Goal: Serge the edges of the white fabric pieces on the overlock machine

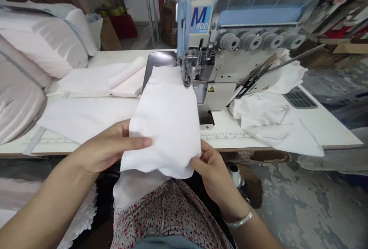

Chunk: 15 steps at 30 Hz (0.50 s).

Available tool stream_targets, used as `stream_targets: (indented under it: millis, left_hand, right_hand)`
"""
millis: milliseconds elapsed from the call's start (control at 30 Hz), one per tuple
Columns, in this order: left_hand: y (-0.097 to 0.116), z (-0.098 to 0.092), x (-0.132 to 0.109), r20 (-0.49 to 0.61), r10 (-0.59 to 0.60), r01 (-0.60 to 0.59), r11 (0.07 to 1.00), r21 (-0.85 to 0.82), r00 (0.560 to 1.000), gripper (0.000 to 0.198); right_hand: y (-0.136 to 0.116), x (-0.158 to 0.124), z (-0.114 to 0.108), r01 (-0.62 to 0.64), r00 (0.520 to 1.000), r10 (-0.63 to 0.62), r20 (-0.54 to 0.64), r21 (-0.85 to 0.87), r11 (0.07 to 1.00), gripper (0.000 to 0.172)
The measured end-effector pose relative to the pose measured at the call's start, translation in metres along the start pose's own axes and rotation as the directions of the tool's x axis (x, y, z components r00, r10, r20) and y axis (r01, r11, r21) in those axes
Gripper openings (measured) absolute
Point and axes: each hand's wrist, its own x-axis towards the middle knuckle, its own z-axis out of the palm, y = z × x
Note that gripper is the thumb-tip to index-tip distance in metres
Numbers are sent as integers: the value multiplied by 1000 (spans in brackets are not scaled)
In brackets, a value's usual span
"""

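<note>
The bare left hand (107, 147) and right hand (212, 180) carry no rings, and a plain, smooth silver bangle (240, 220) circles the right wrist. Over the lap lies a white skirt or dress (138, 218) densely printed with small red and dark flecks. A strip of blue-grey cloth (166, 243) shows at the bottom edge of the view, too cut off to tell more.
</note>
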Motion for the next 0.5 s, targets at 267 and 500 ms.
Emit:
stream_targets:
  millis: [267, 500]
  left_hand:
    - [-8, 10, 5, 74, 41, -33, 994, -108, 996, 58]
    - [-27, -1, -19, -38, 75, -73, 996, 49, 997, 33]
  right_hand:
    - [-18, 20, -3, 77, 997, -80, -12, -182, 980, 34]
    - [-23, 26, -13, 17, 999, -7, 44, -235, 972, 38]
